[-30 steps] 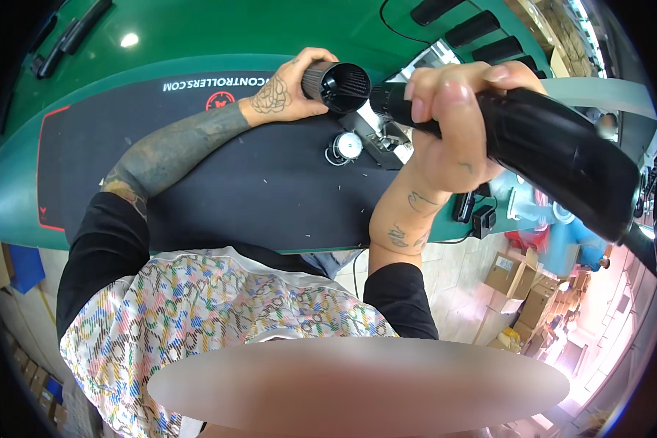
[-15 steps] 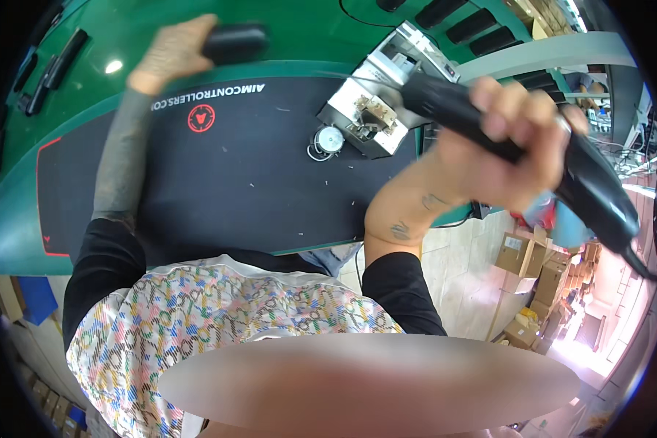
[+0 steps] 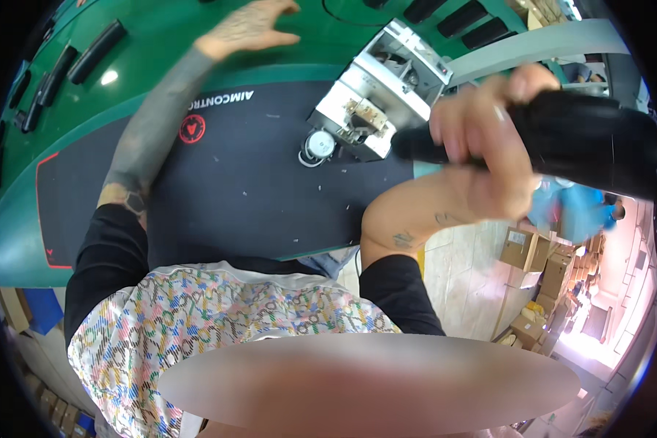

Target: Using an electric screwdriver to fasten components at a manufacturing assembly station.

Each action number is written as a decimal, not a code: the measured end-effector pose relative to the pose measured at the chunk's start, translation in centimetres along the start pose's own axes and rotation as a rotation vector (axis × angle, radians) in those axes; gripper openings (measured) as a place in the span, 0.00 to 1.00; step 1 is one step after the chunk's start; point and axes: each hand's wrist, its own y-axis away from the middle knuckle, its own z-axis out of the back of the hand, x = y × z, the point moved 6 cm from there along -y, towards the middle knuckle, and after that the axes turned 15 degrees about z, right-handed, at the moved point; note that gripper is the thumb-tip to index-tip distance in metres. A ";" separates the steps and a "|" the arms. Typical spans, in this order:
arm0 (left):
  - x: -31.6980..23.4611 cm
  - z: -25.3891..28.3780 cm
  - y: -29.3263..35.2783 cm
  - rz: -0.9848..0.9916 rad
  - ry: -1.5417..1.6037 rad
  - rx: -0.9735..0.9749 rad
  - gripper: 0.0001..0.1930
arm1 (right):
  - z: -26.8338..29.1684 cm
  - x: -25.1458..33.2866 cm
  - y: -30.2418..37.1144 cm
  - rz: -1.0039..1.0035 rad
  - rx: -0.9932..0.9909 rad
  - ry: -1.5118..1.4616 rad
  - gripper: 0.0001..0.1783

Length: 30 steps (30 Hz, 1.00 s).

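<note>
My left hand (image 3: pixel 255 28) reaches over the green table (image 3: pixel 219 36) at the top, fingers stretched apart with nothing in them. My right hand (image 3: pixel 489 142), raised at the right and blurred, is wrapped round a black corded electric screwdriver (image 3: pixel 591 139). The screwdriver's narrower end lies by the metal machine (image 3: pixel 387 80), a silvery box with an open top and a brass-coloured part in front. Whether they touch, I cannot tell. A black cylinder (image 3: pixel 98 51) lies at the upper left beside other black cylindrical pieces (image 3: pixel 57 77). Several more black cylinders (image 3: pixel 463 18) lie in a row beyond the machine.
A dark mat (image 3: pixel 270 182) with small pale bits covers the near table. A round white-topped part (image 3: pixel 318 147) stands beside the machine. A grey curved bar (image 3: pixel 540 47) crosses at the right. Cardboard boxes (image 3: pixel 522 248) stand on the floor, with a person in blue (image 3: pixel 573 208) nearby.
My left hand has let go of a black cylinder, which now lies at the upper left, and has moved right. My right hand has turned the screwdriver and shifted it slightly.
</note>
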 end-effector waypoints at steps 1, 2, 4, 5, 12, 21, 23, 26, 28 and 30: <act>-0.5 -1.3 -2.4 -0.029 0.093 -0.040 0.29 | 0.4 0.5 -0.6 0.044 0.157 -0.219 0.17; -1.0 -2.8 -5.0 -0.007 0.164 -0.018 0.30 | 1.5 0.8 -0.6 0.079 0.316 -0.430 0.18; -0.7 -5.6 -11.1 0.082 0.232 -0.109 0.41 | 3.2 2.3 -1.2 0.114 0.284 -0.686 0.23; -4.2 -10.4 -14.6 0.074 0.337 -0.130 0.42 | 5.7 2.1 -0.5 0.124 0.227 -0.621 0.23; -6.5 -14.2 -23.7 0.229 0.526 0.014 0.34 | 6.2 1.6 0.3 0.190 -0.453 -0.238 0.20; -7.2 -9.4 -14.7 0.277 0.848 -0.275 0.30 | 8.3 3.8 -0.4 0.243 -0.333 -0.302 0.20; -2.4 -9.8 -11.1 0.342 1.255 -0.054 0.23 | 7.8 4.1 -0.1 0.304 -0.315 -0.276 0.22; 2.6 -9.6 -3.0 0.466 1.457 0.008 0.18 | 7.9 3.1 0.9 0.371 -0.099 -0.331 0.23; 1.6 -6.5 2.4 0.476 1.456 0.013 0.19 | 6.9 4.1 1.1 0.431 -0.467 -0.511 0.23; 0.6 -5.7 5.2 0.431 1.326 0.032 0.19 | 7.0 6.2 0.9 0.571 -0.046 -0.595 0.17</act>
